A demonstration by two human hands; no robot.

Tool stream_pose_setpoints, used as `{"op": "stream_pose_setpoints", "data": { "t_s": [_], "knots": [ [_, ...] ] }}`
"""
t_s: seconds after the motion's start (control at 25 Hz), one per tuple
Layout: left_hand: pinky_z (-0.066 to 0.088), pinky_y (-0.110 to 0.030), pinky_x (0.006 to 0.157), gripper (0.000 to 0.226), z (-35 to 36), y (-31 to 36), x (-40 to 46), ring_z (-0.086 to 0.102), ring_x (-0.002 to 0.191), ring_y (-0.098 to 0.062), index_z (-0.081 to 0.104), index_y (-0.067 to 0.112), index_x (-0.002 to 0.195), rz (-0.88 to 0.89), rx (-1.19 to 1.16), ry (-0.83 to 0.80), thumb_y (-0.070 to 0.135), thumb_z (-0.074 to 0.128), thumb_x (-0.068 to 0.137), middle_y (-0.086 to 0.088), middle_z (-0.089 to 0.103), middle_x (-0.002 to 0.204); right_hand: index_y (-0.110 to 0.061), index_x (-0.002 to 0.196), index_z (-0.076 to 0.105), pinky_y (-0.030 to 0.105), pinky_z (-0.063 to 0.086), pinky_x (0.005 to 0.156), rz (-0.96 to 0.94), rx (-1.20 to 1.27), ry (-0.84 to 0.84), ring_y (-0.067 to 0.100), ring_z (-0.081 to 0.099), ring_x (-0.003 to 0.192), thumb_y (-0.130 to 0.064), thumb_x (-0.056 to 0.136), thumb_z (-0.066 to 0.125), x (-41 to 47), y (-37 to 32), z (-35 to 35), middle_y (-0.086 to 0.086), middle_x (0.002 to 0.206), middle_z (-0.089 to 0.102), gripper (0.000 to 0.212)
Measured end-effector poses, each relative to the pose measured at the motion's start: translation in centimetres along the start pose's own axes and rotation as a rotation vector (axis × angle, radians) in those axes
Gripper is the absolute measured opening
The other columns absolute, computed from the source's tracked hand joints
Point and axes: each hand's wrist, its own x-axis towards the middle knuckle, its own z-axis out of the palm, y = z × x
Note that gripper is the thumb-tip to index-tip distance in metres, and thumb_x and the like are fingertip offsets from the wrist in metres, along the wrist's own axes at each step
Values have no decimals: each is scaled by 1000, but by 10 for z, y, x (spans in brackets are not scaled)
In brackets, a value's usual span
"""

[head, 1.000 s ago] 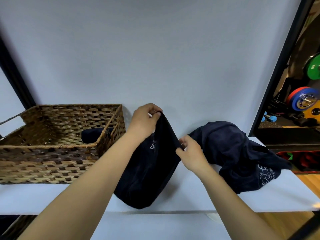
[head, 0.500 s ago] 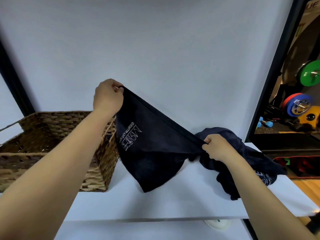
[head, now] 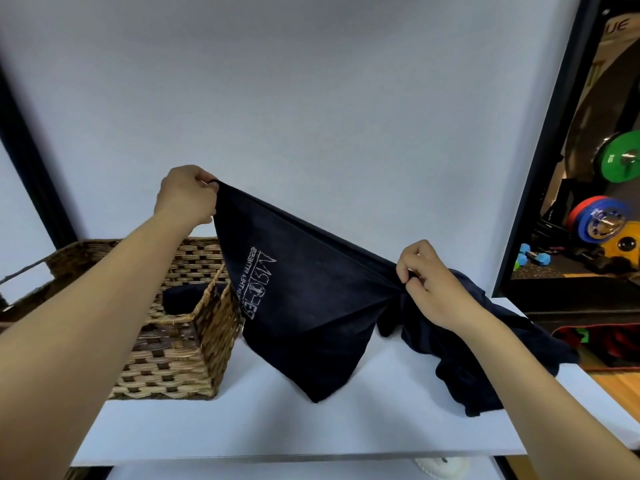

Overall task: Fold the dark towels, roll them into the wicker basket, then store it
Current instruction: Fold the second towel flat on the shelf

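A dark navy towel (head: 311,306) with a white printed logo hangs stretched above the white table (head: 242,417). My left hand (head: 185,195) pinches one corner, raised high above the wicker basket (head: 173,355). My right hand (head: 429,285) pinches the towel's top edge lower down on the right. The towel's bottom tip touches the table. Behind my right hand lies a crumpled heap of dark towels (head: 485,355). A rolled dark towel (head: 183,299) lies inside the basket.
A grey backdrop stands behind the table. To the right, past a black frame post (head: 540,150), are coloured weight plates (head: 620,161) and small dumbbells (head: 530,258) on the floor. A white object (head: 440,467) peeks out under the table's front edge.
My hands have drawn apart, spreading the towel: the left rose up and leftward over the basket, the right slid right along the edge. The logo now faces me.
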Motion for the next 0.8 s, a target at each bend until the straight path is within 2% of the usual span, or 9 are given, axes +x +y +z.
{"op": "stream_pose_setpoints", "data": {
  "t_s": [0.12, 0.2, 0.28, 0.4, 0.52, 0.64, 0.8],
  "knots": [
    [63, -46, 75, 10, 0, -2, -4, 67, 68, -26, 66, 12, 105, -18, -17, -5, 13, 60, 98, -2, 65, 85, -32, 84, 63, 31, 45, 64, -1, -141, -59, 14, 53, 63, -2, 92, 46, 0, -5, -5, -21, 108, 50, 36],
    [63, -44, 74, 10, -1, -1, -5, 67, 68, -25, 66, 12, 106, -5, -13, -3, 13, 59, 98, -3, 66, 86, -27, 81, 66, 30, 46, 67, 17, -243, -107, 8, 55, 71, -14, 94, 49, -1, -7, -9, -17, 99, 56, 25],
    [63, -45, 75, 9, -3, 1, -6, 68, 69, -26, 66, 14, 105, 11, -7, -1, 13, 60, 98, -3, 67, 86, -23, 76, 62, 32, 47, 68, 50, -353, -134, 8, 54, 72, -34, 97, 49, -4, -6, -13, -12, 88, 57, 27],
    [63, -46, 77, 9, -8, -1, -5, 69, 73, -26, 66, 16, 104, 22, 6, -17, 15, 60, 98, -5, 69, 91, -35, 70, 54, 28, 45, 65, 148, -464, -98, 7, 55, 74, -62, 93, 53, 0, 0, -23, -12, 80, 56, 35],
    [61, -50, 81, 8, -9, -1, -7, 71, 80, -29, 66, 19, 105, 42, 47, -27, 20, 61, 98, -1, 68, 90, -30, 71, 57, 33, 49, 65, 229, -282, 101, 16, 57, 71, -54, 91, 62, 20, -3, -40, -8, 76, 60, 32],
    [61, -50, 82, 12, -7, 10, -7, 71, 86, -33, 65, 15, 110, 29, -4, -29, 18, 60, 99, 2, 64, 91, -16, 75, 60, 29, 38, 52, 272, -87, 288, 19, 51, 57, -41, 92, 68, 40, -16, -61, 7, 69, 63, 32],
    [61, -49, 83, 17, -13, 31, -4, 66, 75, -28, 64, 11, 115, 34, -26, -31, 18, 58, 101, 2, 62, 92, -14, 79, 54, 29, 40, 54, 226, -30, 300, 24, 59, 59, -31, 92, 70, 58, -27, -84, 12, 69, 65, 27]
  ]
}}
